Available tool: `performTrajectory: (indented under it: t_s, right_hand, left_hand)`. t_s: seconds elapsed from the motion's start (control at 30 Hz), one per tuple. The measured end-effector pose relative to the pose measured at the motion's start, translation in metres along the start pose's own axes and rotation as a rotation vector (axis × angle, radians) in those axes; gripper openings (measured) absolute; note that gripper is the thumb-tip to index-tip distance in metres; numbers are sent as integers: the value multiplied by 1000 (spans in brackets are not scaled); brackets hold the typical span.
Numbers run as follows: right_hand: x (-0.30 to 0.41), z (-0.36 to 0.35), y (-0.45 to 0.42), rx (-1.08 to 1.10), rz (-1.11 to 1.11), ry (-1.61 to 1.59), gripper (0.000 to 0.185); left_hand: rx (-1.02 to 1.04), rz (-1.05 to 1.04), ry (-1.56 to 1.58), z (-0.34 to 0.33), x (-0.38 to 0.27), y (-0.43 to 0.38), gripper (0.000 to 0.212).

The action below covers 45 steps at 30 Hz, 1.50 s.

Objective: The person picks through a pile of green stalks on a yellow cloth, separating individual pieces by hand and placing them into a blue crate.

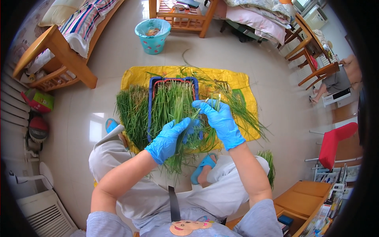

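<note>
My left hand (168,139), in a blue glove, grips a bunch of long, thin greens that look like chives (178,154); the leaf ends hang towards me. Just to the right, my gloved right hand (222,124) pinches a few pale-ended stalks (196,112) between thumb and fingers. A narrow whitish tip (219,97) shows by its fingers, too small to identify. Beneath both hands stands a blue-rimmed plastic basket (150,115) filled with the same greens (165,100). One heap of greens (131,115) lies left of the basket, and looser stalks (245,111) spread to its right.
A yellow woven sack (251,130) lies under the basket and heaps. Beyond it stands a turquoise bin (152,41) with a liner. More greens (269,166) rest beside my right knee. Wooden furniture (68,59) flanks the left; another person (340,78) is at far right.
</note>
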State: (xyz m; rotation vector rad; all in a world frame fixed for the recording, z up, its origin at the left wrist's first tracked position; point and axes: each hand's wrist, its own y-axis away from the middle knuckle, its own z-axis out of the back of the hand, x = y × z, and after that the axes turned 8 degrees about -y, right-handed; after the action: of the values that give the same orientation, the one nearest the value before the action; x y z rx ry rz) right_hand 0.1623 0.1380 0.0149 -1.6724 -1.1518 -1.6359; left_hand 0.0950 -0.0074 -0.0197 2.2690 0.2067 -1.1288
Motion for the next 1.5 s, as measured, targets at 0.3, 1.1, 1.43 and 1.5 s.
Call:
performTrajectory:
  t_s: [0.3, 1.1, 1.43, 1.5]
  right_hand:
    - [27, 31, 9, -137, -52, -70, 18]
    - [-1, 6, -1, -186, 89, -106, 12]
    - [-9, 13, 2, -19, 26, -52, 17]
    - [-9, 25, -2, -1, 70, 112, 16]
  left_hand:
    - [-263, -105, 191, 29, 6, -10, 23]
    - [-13, -224, -352, -6, -19, -12, 31]
    - [-53, -77, -186, -3, -18, -14, 23]
    - [-54, -89, -235, -1, -18, -15, 22]
